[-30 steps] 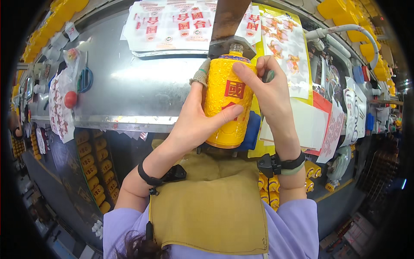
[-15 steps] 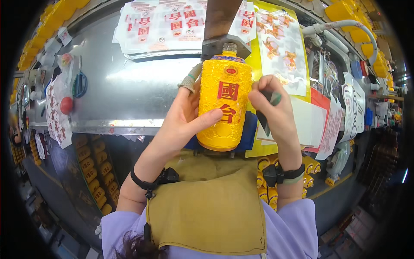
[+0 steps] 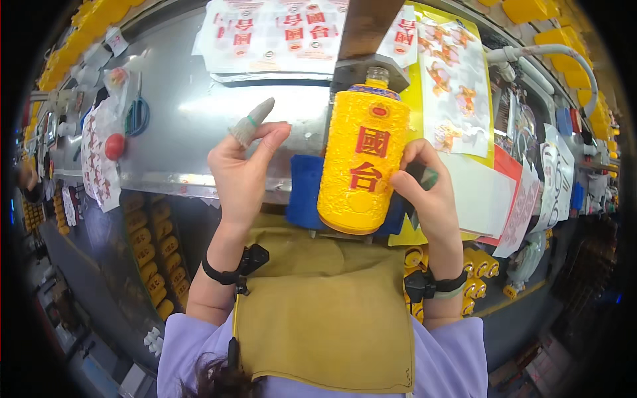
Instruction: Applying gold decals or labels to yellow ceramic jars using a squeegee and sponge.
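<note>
Head view: the left hand hangs open, clear of the yellow bottle; the right hand pinches a dark tool.

Green-and-dark object partly hidden in right hand

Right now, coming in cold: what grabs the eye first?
The bright yellow bottle with its red marks, in the centre over a blue pad, its neck pointing away from the person. Next, the left hand in the air left of it, with a grey finger cover. Then the round red thing at the metal bench's left end.
</note>
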Motion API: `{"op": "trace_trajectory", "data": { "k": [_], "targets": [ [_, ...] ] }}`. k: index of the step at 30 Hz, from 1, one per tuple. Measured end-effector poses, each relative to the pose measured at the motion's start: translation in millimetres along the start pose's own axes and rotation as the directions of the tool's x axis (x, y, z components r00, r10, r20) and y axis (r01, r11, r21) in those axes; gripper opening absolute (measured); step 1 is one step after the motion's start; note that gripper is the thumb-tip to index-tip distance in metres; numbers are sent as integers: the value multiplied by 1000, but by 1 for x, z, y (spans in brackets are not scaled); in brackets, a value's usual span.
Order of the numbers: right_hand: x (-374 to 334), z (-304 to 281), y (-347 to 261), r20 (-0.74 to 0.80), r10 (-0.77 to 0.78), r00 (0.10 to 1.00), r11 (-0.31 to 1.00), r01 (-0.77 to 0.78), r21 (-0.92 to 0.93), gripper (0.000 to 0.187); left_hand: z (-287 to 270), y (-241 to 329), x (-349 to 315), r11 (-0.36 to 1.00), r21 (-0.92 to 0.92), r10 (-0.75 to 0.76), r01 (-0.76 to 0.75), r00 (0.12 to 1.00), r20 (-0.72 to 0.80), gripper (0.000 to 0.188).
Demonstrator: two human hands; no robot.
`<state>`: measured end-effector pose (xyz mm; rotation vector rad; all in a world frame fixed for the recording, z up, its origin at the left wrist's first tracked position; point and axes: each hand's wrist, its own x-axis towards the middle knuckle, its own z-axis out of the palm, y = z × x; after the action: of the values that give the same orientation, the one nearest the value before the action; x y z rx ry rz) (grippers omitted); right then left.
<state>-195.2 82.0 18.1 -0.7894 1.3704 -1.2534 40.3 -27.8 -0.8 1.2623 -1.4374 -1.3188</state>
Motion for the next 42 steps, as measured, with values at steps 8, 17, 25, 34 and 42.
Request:
{"op": "trace_trajectory", "data": {
  "k": [8, 17, 25, 34, 42],
  "targets": [
    [-3, 2, 2, -19, -16, 1000, 999, 17, 45, 26, -4, -1, 5, 974, -196, -102, 115, 992, 76, 42],
    [-2, -3, 9, 0, -59, 998, 998, 59, 7, 27, -21, -9, -21, 600, 500, 334, -624, 764, 553, 41],
    [-5, -4, 8, -15, -22, 1000, 996, 23, 90, 19, -39, -11, -19, 567, 444, 474, -694, 716, 513, 53],
    [-5, -3, -3, -12, -11, 1000, 995, 10, -98, 29, 22, 24, -13, 943, -318, 27, 94, 934, 357, 79],
    [-2, -5, 2, 29, 28, 999, 998, -27, -58, 32, 52, 24, -18, 890, -421, 55, 175, 876, 479, 87]
  ]
}}
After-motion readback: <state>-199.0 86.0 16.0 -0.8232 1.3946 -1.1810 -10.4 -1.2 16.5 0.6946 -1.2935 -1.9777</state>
